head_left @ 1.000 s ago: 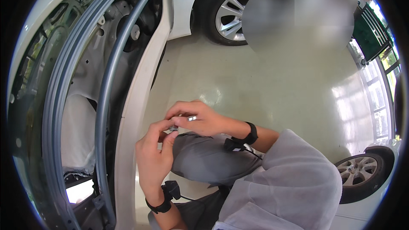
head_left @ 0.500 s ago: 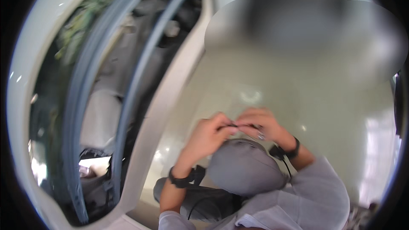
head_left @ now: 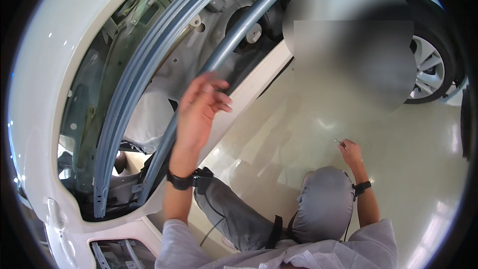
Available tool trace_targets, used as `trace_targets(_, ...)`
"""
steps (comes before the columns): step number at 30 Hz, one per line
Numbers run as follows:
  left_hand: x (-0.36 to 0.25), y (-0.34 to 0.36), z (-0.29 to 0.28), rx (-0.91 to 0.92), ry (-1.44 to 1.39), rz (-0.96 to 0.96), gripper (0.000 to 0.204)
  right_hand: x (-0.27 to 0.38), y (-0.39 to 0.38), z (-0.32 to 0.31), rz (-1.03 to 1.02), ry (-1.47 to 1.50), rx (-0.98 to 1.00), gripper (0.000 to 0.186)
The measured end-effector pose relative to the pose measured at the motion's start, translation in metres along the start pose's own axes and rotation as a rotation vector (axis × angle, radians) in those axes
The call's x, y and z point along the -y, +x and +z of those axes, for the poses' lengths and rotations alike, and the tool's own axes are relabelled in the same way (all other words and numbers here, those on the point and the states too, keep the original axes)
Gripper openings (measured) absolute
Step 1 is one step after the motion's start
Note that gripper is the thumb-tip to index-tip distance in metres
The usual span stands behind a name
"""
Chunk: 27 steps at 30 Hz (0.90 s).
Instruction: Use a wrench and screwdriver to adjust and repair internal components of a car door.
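Observation:
My left hand is raised beside the car door's frame, in front of a blue-grey metal bar. Its fingers are loosely bent and apart, slightly smeared, with no object visible in them. Over the floor on the right, my right hand is closed around a small silver metal tool. Only a short end of it sticks out, so its kind is unclear. Inside the opened door, a second, wider ribbed blue-grey beam curves alongside the bar.
Behind the beams lie a grey inner panel and a white sheet-like piece. A car wheel stands at the far right. My bent knee is below my right hand, above the glossy floor. A blurred patch covers the upper right.
My hands, together over my knee before, are now apart. The left has gone up to the door's bar; the right is lower right with the tool. The view has shifted too.

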<state>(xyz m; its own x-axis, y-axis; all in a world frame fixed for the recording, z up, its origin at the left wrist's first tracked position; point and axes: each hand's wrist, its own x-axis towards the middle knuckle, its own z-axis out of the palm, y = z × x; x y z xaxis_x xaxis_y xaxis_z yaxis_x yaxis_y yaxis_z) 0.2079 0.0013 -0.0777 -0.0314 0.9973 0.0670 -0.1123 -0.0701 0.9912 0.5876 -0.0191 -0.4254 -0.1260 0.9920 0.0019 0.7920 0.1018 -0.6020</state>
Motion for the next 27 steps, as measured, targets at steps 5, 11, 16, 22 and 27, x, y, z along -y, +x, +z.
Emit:
trace_targets(5,-0.027,0.045,-0.019,-0.044,-0.456,-0.046,0.038,-0.053,0.004,0.037,0.068,-0.21,0.118,0.016)
trace_targets(11,-0.038,0.062,-0.03,-0.056,-0.692,-0.177,0.037,-0.042,0.029,0.038,0.176,-0.215,0.206,0.016)
trace_targets(16,-0.032,0.085,-0.044,0.009,-0.524,-0.35,0.033,-0.035,0.031,0.031,0.338,-0.175,0.271,0.017)
trace_targets(22,-0.017,0.103,-0.054,0.108,-0.508,-0.392,0.032,-0.039,0.036,0.023,0.335,-0.119,0.243,0.014)
trace_targets(27,-0.024,0.1,-0.068,0.173,-0.255,-0.319,0.03,-0.036,0.047,0.038,0.324,-0.13,0.27,0.014)
